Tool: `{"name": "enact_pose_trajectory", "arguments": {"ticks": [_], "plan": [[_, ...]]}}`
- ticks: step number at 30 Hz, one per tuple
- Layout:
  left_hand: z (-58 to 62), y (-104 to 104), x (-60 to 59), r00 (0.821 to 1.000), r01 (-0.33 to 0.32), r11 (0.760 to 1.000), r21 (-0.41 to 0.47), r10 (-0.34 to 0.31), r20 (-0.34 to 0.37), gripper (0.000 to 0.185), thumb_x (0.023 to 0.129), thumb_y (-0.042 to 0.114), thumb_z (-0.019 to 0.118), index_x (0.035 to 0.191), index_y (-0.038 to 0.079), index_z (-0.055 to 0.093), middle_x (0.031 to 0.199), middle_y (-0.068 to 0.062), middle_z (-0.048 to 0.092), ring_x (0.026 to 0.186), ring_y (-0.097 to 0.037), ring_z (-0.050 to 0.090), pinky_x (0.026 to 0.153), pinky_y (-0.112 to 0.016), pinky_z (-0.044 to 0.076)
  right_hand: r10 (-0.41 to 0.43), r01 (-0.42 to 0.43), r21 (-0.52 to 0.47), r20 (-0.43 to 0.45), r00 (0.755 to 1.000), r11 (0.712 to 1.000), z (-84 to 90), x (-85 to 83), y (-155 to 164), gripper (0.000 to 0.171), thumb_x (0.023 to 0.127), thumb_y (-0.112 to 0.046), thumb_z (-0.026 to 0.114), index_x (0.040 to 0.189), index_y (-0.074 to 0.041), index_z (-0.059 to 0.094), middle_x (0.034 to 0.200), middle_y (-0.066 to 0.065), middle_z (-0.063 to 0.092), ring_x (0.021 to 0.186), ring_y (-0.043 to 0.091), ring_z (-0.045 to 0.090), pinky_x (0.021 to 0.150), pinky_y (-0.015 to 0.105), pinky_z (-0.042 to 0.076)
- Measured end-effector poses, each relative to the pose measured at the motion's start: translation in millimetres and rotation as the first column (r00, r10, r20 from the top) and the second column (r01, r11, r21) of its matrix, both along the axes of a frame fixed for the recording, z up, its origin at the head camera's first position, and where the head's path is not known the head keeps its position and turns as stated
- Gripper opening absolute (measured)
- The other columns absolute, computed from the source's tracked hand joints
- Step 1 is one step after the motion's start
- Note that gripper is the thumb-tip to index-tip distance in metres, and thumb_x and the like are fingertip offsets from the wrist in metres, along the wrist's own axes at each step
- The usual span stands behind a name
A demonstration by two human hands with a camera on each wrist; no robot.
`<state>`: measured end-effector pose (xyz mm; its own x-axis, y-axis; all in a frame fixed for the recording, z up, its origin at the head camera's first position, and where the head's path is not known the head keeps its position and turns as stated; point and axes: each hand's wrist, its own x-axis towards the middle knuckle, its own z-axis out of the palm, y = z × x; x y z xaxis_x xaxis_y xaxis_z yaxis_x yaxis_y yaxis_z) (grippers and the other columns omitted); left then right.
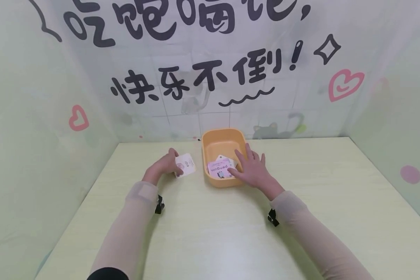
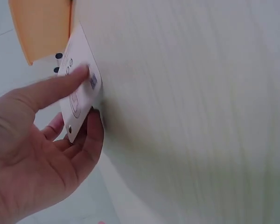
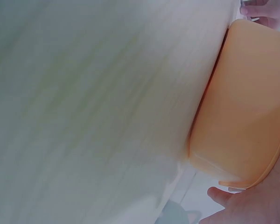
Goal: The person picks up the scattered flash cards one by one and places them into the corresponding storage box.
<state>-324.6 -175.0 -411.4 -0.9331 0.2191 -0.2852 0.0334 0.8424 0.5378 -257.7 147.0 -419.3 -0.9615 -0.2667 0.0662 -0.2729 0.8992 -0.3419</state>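
Cards are keeping me busy: my left hand point(image 1: 162, 166) is pinching one card point(image 1: 185, 165), my right hand point(image 1: 252, 170), fingers flat, is touching the "penguin" card point(image 1: 218, 169) in the tub point(image 1: 221, 137).

Right hand point(image 3: 252, 207) cut off, blurred

On the worktop point(image 1: 210, 233) stands an orange tub point(image 1: 210, 146) near the back wall. The left hand point(image 1: 164, 165) pinches a white card point(image 1: 185, 165) just left of the tub, above the worktop. The right hand point(image 1: 252, 169) reaches into the tub, fingers spread on a pink card reading "penguin" point(image 1: 219, 169). Another card point(image 1: 223, 159) seems to lie under it, mostly hidden.
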Motion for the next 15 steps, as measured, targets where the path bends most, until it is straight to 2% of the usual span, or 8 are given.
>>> {"name": "enact_pose_trajectory", "arguments": {"ticks": [5,11,15], "plan": [[4.7,7,1.9,0.999,-0.042,0.998,0.050,0.044,-0.028,0.056,0.091,0.002,0.065,0.137,0.001,0.033,0.124,-0.026,0.057,0.101,-0.030,0.058,0.089,-0.037,0.051,0.003,-0.003,0.000,-0.008,1.000,1.000,0.5,0.5,0,0.083,0.094,-0.060,0.051,0.157,-0.011,0.029,0.166,0.027,0.003,0.145,0.053,0.026,0.115,0.079,0.008],[14.3,9,2.6,0.990,-0.074,0.990,0.122,0.088,-0.114,0.048,0.096,0.004,0.060,0.138,0.004,0.037,0.133,-0.026,0.054,0.105,-0.032,0.059,0.081,-0.032,0.052,0.006,-0.006,0.014,-0.006,1.000,1.000,1.4,0.5,-2,0.083,0.094,-0.061,0.050,0.158,-0.012,0.028,0.165,0.027,0.003,0.144,0.053,0.027,0.115,0.078,0.009],[26.5,15,4.8,0.974,-0.124,0.959,0.256,0.167,-0.154,0.049,0.096,0.001,0.057,0.140,0.004,0.036,0.133,-0.027,0.052,0.111,-0.036,0.058,0.085,-0.039,0.058,0.002,-0.002,0.018,-0.001,1.000,1.000,2.7,1.9,-2,0.083,0.094,-0.060,0.050,0.158,-0.012,0.027,0.165,0.027,0.003,0.144,0.054,0.027,0.114,0.079,0.009]]}}
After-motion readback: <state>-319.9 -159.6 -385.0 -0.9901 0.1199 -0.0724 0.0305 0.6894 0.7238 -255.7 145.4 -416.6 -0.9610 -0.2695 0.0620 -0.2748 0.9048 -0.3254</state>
